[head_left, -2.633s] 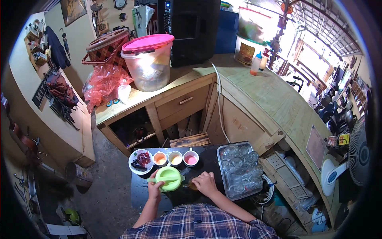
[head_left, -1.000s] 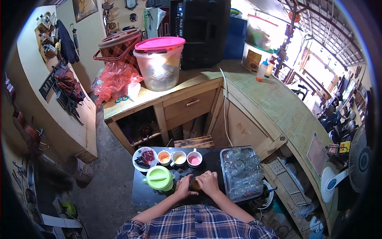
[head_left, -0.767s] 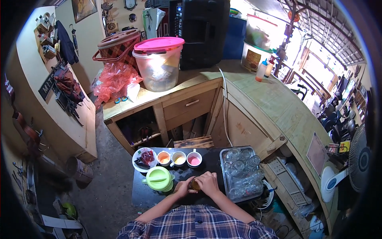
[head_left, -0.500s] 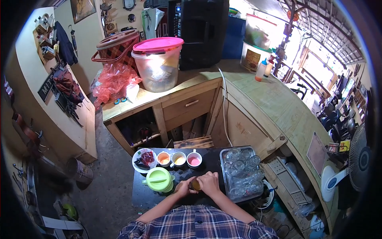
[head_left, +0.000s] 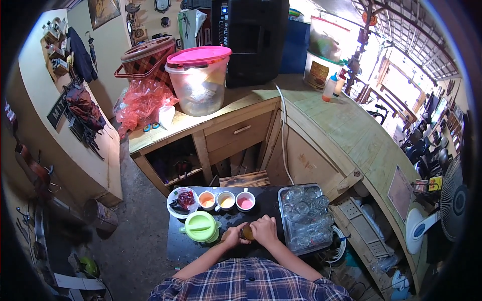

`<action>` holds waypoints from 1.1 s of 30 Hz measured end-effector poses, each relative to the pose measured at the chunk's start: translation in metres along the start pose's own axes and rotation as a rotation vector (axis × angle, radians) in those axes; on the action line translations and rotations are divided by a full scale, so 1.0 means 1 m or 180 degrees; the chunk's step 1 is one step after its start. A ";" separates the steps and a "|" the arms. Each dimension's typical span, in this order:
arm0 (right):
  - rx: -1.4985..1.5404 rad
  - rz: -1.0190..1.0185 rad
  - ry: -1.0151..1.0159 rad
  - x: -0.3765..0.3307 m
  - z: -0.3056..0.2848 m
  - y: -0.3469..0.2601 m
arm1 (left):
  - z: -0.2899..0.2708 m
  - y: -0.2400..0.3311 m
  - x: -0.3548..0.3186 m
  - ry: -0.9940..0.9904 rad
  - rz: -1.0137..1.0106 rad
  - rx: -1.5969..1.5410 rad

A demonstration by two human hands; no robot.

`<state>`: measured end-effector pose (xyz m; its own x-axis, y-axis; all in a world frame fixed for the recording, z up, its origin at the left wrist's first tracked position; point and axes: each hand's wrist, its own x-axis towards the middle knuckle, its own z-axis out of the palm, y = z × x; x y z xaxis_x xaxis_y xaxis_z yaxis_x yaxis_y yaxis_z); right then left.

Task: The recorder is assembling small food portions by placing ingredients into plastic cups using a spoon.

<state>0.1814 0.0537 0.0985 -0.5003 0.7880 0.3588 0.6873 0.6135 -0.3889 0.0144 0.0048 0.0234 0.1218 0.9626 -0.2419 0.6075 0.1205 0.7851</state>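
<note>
Close to my body, over the front of a dark table (head_left: 261, 203), both hands meet around a small round amber-brown container (head_left: 246, 233). My left hand (head_left: 232, 238) wraps its left side with curled fingers. From the right, the fingers of my right hand (head_left: 264, 230) close on its edge and upper part. Much of it is hidden by the fingers, so its exact kind does not show. Left of my hands stands a lime-green lidded pitcher (head_left: 201, 227). Behind are three white cups with orange (head_left: 206, 200), yellowish (head_left: 225, 201) and pink contents (head_left: 245, 201).
A plate (head_left: 174, 210) bearing a dark red plastic-wrapped item sits at the table's back left. On the right, a clear tray (head_left: 282, 220) holds several glass pieces. A wooden counter (head_left: 321, 125) curves around the table, carrying a pink-lidded bucket (head_left: 198, 88). A fan (head_left: 453, 198) stands far right.
My hands stay in nearly the same place around the brown container. The right fingers have shifted slightly on it. Nothing else has visibly moved.
</note>
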 end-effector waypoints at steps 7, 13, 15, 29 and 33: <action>-0.0040 -0.0005 -0.0234 0.003 -0.001 -0.004 | -0.002 0.001 -0.001 -0.0022 0.0014 -0.0004; -0.0094 0.0067 -0.0276 0.004 -0.003 -0.006 | 0.001 -0.004 0.000 -0.0030 0.0046 -0.0102; -0.0384 0.0234 -0.0594 0.004 -0.004 -0.008 | 0.005 -0.011 0.001 0.0060 0.0098 -0.0113; 0.0325 0.0107 -0.0278 0.003 0.003 -0.007 | 0.001 -0.006 0.002 -0.0076 -0.0021 -0.0137; -0.0377 0.0310 -0.0138 0.002 -0.001 -0.006 | -0.002 0.000 -0.001 -0.0058 -0.0074 0.0076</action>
<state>0.1766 0.0518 0.1024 -0.4488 0.8465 0.2863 0.7897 0.5257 -0.3163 0.0133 0.0038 0.0250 0.1214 0.9551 -0.2704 0.6290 0.1367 0.7653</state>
